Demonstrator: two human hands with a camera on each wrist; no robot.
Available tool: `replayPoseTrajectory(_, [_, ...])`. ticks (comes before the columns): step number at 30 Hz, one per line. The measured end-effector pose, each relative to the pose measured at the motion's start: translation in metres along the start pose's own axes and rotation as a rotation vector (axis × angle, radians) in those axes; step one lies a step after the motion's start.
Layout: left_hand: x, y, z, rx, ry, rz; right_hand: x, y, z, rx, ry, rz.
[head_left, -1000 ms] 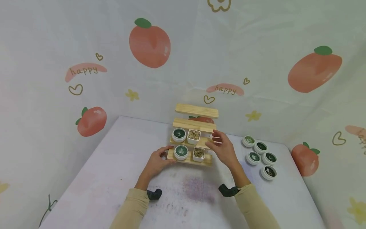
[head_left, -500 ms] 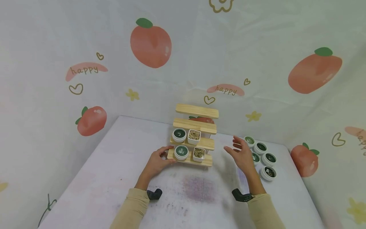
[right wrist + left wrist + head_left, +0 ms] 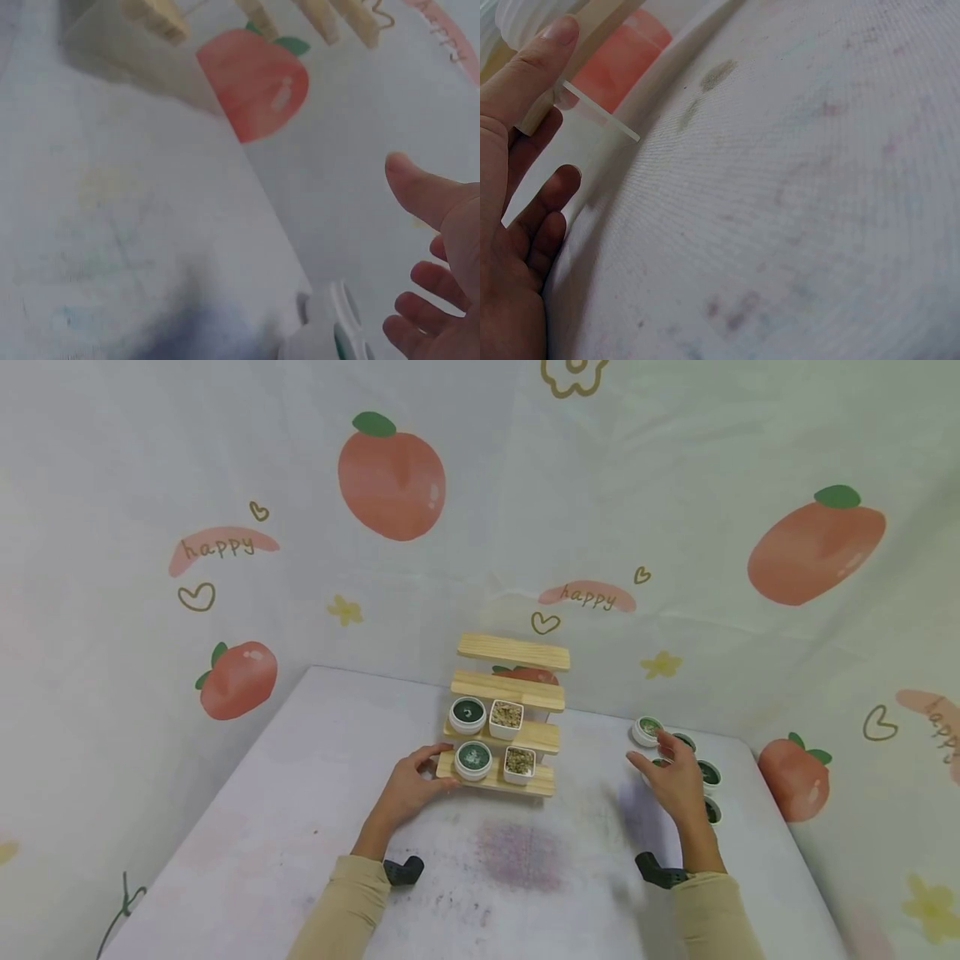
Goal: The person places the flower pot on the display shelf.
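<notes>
My left hand grips the left end of the lowest plank of a tiered wooden shelf. Close up in the left wrist view, the thumb lies along that plank, and the lower fingers hang free. On the two lower tiers are white round pots with dark green tops and white square pots with speckled filling. My right hand, thumb spread from the loosely bent fingers, hovers over several white round pots at the table's right. It partly hides some of them and holds nothing.
A pale, stained cloth covers the table. Behind it rises a white backdrop printed with red fruit and "happy". A clear support piece juts from the shelf end in the left wrist view.
My right hand has left the shelf's right end and moved right to the loose round pots. My left hand and the pots on the shelf have stayed put.
</notes>
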State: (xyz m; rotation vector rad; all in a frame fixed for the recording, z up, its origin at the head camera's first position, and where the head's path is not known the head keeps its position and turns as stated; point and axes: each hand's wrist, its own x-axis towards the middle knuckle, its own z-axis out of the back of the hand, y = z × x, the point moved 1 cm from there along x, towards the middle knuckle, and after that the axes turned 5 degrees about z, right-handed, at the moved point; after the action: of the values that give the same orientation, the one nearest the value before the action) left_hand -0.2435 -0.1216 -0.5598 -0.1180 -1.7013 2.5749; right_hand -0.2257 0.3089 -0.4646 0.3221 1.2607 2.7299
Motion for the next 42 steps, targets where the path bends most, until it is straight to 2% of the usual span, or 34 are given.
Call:
replayPoseTrajectory(4, [-0.001, -0.001, 0.000, 0.002, -0.003, 0.000, -0.002, -0.012, 0.003, -0.089, 0.013, -0.042])
replayPoseTrajectory(7, [-0.003, -0.002, 0.000, 0.000, -0.009, 0.002, -0.001, -0.020, 0.005, -0.126, 0.014, -0.041])
replayPoseTrajectory(16, [-0.003, -0.001, 0.001, -0.002, -0.011, 0.004, 0.005, -0.036, 0.005, -0.120, 0.003, -0.062])
replayPoseTrajectory(24, [-0.002, 0.000, -0.001, -0.005, -0.002, 0.011, 0.010, -0.054, -0.003, -0.209, 0.026, -0.073])
replayPoseTrajectory(34, [-0.002, 0.001, -0.002, -0.005, -0.011, 0.007, 0.011, -0.054, -0.011, -0.281, 0.079, -0.127])
replayPoseTrajectory(42, [-0.002, 0.000, -0.001, 0.000, -0.016, 0.003, 0.012, -0.053, -0.012, -0.298, 0.082, -0.100])
